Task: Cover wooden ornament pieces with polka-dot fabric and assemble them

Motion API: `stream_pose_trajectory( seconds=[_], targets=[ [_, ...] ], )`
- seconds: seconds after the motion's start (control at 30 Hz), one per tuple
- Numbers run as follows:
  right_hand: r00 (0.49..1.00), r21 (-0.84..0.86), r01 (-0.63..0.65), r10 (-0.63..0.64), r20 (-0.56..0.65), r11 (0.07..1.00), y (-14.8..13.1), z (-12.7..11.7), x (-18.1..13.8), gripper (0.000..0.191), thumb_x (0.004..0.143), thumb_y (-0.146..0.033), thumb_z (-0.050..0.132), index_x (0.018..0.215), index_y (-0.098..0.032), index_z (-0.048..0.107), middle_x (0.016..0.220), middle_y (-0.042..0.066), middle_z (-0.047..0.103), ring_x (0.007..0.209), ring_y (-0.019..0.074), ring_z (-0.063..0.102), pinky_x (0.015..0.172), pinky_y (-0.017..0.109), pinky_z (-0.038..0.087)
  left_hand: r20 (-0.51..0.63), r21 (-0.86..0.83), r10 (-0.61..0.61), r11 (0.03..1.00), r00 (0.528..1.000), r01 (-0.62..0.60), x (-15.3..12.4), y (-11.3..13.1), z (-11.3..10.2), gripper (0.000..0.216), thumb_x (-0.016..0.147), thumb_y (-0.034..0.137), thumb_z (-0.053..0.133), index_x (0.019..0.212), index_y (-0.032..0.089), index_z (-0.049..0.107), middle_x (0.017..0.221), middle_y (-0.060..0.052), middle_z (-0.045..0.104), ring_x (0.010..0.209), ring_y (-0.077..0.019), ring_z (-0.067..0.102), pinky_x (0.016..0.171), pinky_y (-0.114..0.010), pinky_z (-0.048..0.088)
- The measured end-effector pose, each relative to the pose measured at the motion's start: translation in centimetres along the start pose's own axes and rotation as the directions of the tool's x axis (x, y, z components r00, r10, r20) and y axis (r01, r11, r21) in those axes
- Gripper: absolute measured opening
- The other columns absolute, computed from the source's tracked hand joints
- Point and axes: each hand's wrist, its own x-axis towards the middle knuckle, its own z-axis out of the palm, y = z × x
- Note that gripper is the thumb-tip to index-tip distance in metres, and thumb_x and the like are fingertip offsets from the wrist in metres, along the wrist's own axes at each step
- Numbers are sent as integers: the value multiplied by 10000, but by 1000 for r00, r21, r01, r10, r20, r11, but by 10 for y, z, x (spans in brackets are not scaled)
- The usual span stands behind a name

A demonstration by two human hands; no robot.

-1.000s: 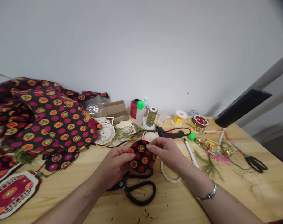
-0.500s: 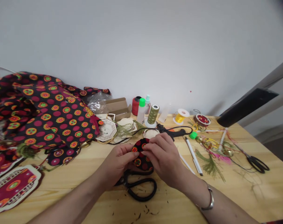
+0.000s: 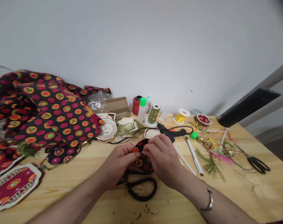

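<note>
Whereas a second earlier the fabric disc showed whole, the right hand had slid across half of it, pinching its edge opposite the left hand, which gripped the other side, at centre frame just above the scissors.

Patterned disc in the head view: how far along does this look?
Looks done: a fabric-covered plaque lies at the left edge. In hand: left hand and right hand pinch the patterned disc over the black scissors. Seemingly left: bare wooden cut-outs near the fabric pile are uncovered.
</note>
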Motion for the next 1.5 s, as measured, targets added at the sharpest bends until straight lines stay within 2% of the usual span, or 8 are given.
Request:
stream_pose_trajectory(
  seconds=[0.57,0.67,0.73,0.8,0.9,1.03,1.17,1.5],
  targets=[
    [948,300,-158,230,-222,941,-1,-42,7,127,854,-126,503,762,-196,556,762,23,564,768,153,506,696,306,420,-169,-117,-2,993,986,-18,4,15,-6,177,737,142,629,885,88,711,850,-143,740,711,-224,695,674,-354,567],
    [989,505,30,-99,111,863,-21,-46,1,109,862,-160,525,770,-205,561,781,-6,591,783,112,534,716,245,441,-199,-164,24,985,980,-58,6,17,-10,142,743,114,615,845,85,710,854,-134,742,735,-217,695,683,-342,570],
    [878,581,213,-415,239,786,-32,-42,-3,154,855,-190,560,704,-220,549,718,-56,615,740,90,540,727,216,439,-225,-181,31,981,974,-73,7,16,-11,137,751,103,603,833,78,709,842,-131,744,741,-217,695,677,-339,574],
    [810,570,261,-498,310,779,-40,-37,-4,121,825,-182,600,715,-220,567,754,-70,650,766,83,559,726,190,441,-241,-187,31,979,970,-78,8,16,-12,134,756,97,596,824,71,708,838,-133,744,738,-218,696,675,-340,577],
    [847,452,119,-328,418,884,-40,-39,-2,218,771,-93,615,943,-226,617,1011,-17,658,855,102,585,690,186,453,-252,-185,36,979,967,-84,8,16,-12,138,756,102,601,834,62,708,880,-154,739,778,-236,696,696,-349,576],
    [926,303,-253,140,350,919,-18,-45,6,182,800,-85,512,813,-219,634,729,-23,647,651,108,568,582,206,421,-248,-196,55,975,967,-105,8,15,-13,142,758,106,606,846,62,709,888,-157,737,788,-238,694,711,-357,574],
    [844,320,-533,521,131,783,16,-31,14,236,887,-269,443,761,-185,624,653,1,621,601,123,537,577,239,397,-227,-197,56,975,972,-102,8,14,-13,163,763,98,599,881,67,706,899,-160,736,785,-238,697,694,-347,578],
    [769,566,-633,512,382,528,25,-6,10,236,753,-388,625,782,-165,697,693,12,649,644,135,534,616,250,419,-259,-199,41,975,965,-95,7,17,-9,141,778,87,568,792,82,709,792,-123,743,712,-213,696,653,-312,576]
  ],
)
